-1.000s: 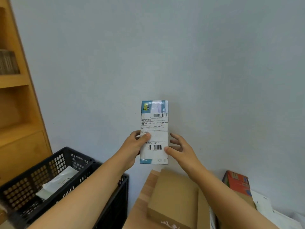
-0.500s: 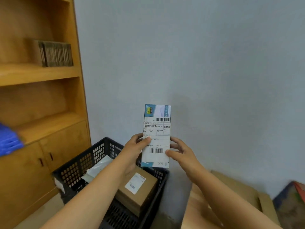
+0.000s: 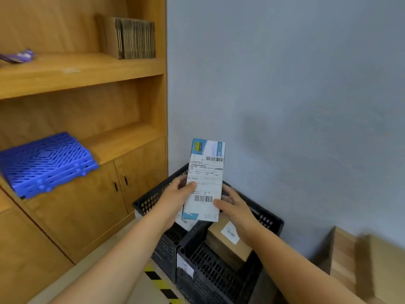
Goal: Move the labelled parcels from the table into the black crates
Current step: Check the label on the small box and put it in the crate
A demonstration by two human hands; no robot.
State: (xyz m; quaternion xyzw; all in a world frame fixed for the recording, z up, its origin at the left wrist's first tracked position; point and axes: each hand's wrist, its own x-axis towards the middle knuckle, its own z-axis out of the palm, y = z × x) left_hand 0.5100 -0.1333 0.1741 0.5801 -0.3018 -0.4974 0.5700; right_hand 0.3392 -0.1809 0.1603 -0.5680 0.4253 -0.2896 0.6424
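I hold a tall white and blue box parcel (image 3: 205, 178) with a shipping label upright in front of me, above the black crates. My left hand (image 3: 175, 194) grips its left edge, thumb on the label. My right hand (image 3: 233, 205) holds its lower right edge, thumb on the front and fingers behind. Below stand two black crates: the near crate (image 3: 219, 275) holds a brown labelled carton (image 3: 228, 244); the far crate (image 3: 153, 198) behind it holds a white parcel, mostly hidden by my hands.
A wooden shelf unit with cupboard doors (image 3: 122, 185) fills the left. A blue folded plastic crate (image 3: 46, 163) lies on its lower shelf and flattened cardboard (image 3: 131, 38) stands on the upper one. The wooden table's corner (image 3: 350, 260) is at the right. Yellow-black floor tape (image 3: 160, 281) runs below.
My view has swung left from the table toward the shelf and crates. Both hands carried the parcel along and now hold it over the crates, slightly lower.
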